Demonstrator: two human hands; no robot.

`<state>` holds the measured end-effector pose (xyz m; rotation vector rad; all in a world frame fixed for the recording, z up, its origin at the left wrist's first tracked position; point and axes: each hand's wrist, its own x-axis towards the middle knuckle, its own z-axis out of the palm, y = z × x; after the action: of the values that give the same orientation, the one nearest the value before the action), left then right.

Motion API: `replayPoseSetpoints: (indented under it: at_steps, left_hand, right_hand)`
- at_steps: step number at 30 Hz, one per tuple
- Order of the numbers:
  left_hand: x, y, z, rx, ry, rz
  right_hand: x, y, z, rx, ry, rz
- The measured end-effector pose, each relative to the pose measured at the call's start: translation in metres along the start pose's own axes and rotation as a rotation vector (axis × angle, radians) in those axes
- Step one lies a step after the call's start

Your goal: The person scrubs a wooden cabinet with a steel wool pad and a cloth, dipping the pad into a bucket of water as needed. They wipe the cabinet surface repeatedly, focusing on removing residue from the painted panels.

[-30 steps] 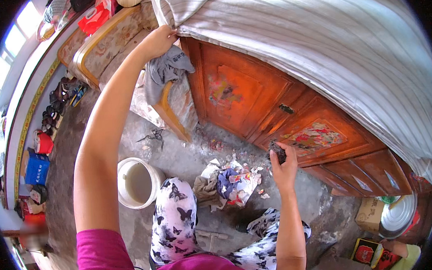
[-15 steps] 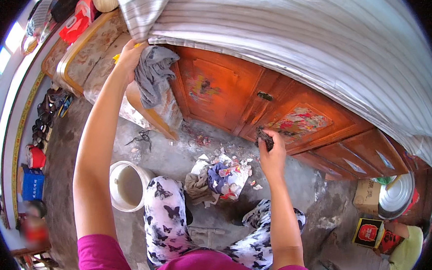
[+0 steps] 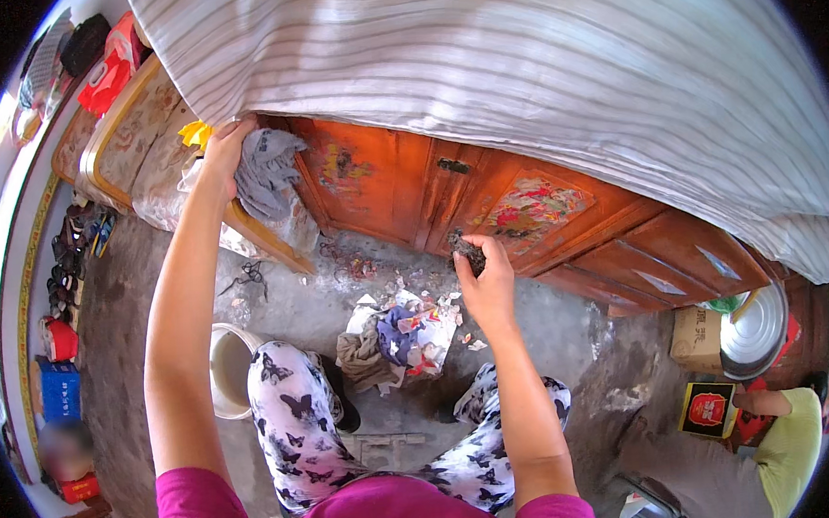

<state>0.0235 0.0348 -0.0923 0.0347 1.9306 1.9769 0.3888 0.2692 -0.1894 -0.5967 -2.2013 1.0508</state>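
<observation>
My left hand (image 3: pixel 226 157) is at the cabinet's far left corner, closed on a crumpled grey cloth (image 3: pixel 267 176) that hangs down beside the door; its fingertips are partly hidden. A bit of yellow material (image 3: pixel 195 135) shows next to that hand. In my right hand (image 3: pixel 488 278) is a dark, tangled scouring pad (image 3: pixel 468 253), pinched between thumb and fingers. It is close to the lower part of the reddish-brown wooden cabinet (image 3: pixel 391 180). A worn, colourful picture (image 3: pixel 537 209) covers part of the right door panel. A striped white sheet (image 3: pixel 478 56) drapes over the cabinet top.
Paper scraps and rags (image 3: pixel 396 341) lie on the concrete floor before my knees. A white bucket (image 3: pixel 231 370) stands by my left leg. A patterned sofa (image 3: pixel 132 134) is at the far left. At right are a cardboard box (image 3: pixel 697 341) and another person's arm (image 3: pixel 765 404).
My view has turned, so the cabinet appears farther left and more of the sheet shows. Both hands keep their hold, with the scouring pad still near the right door's lower edge.
</observation>
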Motion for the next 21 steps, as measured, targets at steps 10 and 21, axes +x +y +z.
replayPoseSetpoints:
  at_steps: [10,21]
  left_hand:
    - [-0.034,-0.032,0.010,-0.220,-0.101,-0.018]
    - [-0.117,-0.079,0.071,-0.495,-0.149,-0.340]
  right_hand:
    - [-0.001,0.011,0.001,-0.048,0.052,-0.034]
    - [-0.006,0.031,0.020,-0.038,0.014,0.008]
